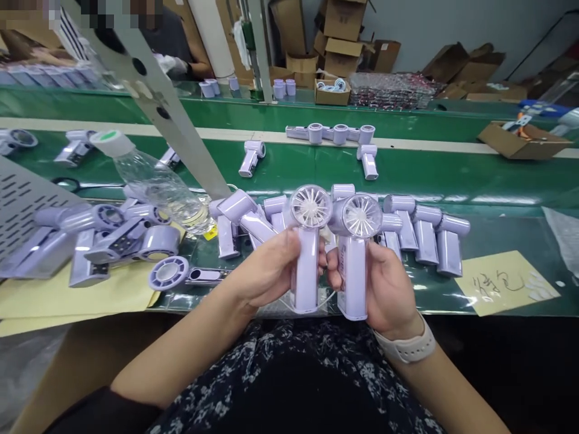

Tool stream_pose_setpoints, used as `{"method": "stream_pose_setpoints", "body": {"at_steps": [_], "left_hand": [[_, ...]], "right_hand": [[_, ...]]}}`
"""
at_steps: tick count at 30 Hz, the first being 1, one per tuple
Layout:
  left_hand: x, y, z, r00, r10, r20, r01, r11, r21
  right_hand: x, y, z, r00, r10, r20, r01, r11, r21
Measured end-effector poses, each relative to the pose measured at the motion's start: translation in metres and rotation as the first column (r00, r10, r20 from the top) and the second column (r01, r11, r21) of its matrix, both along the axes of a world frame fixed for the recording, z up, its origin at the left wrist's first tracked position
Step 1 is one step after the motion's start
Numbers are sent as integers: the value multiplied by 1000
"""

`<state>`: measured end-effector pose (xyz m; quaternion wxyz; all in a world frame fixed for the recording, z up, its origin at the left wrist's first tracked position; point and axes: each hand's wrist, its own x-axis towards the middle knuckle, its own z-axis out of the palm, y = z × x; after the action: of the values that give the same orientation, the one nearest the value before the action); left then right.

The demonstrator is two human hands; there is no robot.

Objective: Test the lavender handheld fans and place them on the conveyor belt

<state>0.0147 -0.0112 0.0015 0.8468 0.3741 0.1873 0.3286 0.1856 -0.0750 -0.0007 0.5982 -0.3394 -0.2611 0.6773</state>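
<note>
Side by side over the table's front edge, I hold two lilac handheld fans upright, their clear bladed fronts facing me. My left hand (pixel 275 265) is closed around the handle of the left fan (pixel 307 271). Around the handle of the right fan (pixel 355 277) are the fingers of my right hand (pixel 391 289), which has a pale watch band at the wrist. Just behind them, a row of lilac fans (pixel 425 235) stands on the right. More fans (pixel 253 217) lie piled behind my left hand.
Fan parts (pixel 99 235) lie heaped at left on yellow paper (pixel 122 301), by a clear plastic bottle (pixel 154 175). A metal post (pixel 167 114) slants across. Farther back, fans sit on the green belt (pixel 298 169). A handwritten yellow note (pixel 502 283) is at right; a co-worker (pixel 181 42) sits opposite.
</note>
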Motion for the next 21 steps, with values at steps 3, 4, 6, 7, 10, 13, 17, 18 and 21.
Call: {"method": "stream_pose_setpoints", "body": {"at_steps": [3, 4, 6, 7, 10, 13, 17, 18, 21], "left_hand": [[-2, -1, 6, 998, 38, -55, -41, 998, -45], [-3, -2, 8, 998, 40, -47, -43, 998, -48], [-3, -4, 11, 998, 44, -34, -45, 998, -37], [-3, -6, 12, 998, 57, -40, -58, 998, -23], [-2, -7, 7, 991, 108, -78, -104, 994, 44], [-1, -5, -1, 987, 125, -100, -117, 990, 83], [-2, -1, -7, 983, 122, -140, -110, 990, 87], [-2, 0, -7, 981, 123, -148, -110, 990, 92], [-3, 0, -6, 976, 130, -174, -109, 986, 126]], "right_hand": [[7, -3, 0, 999, -21, -45, 23, 999, 36], [10, -4, -1, 998, -36, -59, 39, 998, 48], [14, -5, -4, 994, -86, -65, 91, 992, 83], [15, -5, -5, 990, -125, -61, 130, 987, 93], [14, -5, -10, 961, -274, -45, 276, 959, 70], [11, -4, -13, 936, -351, -16, 352, 936, 30], [6, 0, -14, 927, -376, 1, 376, 927, 3], [5, 0, -15, 925, -381, 9, 381, 925, -3], [6, 0, -19, 922, -383, 56, 383, 924, 20]]}}
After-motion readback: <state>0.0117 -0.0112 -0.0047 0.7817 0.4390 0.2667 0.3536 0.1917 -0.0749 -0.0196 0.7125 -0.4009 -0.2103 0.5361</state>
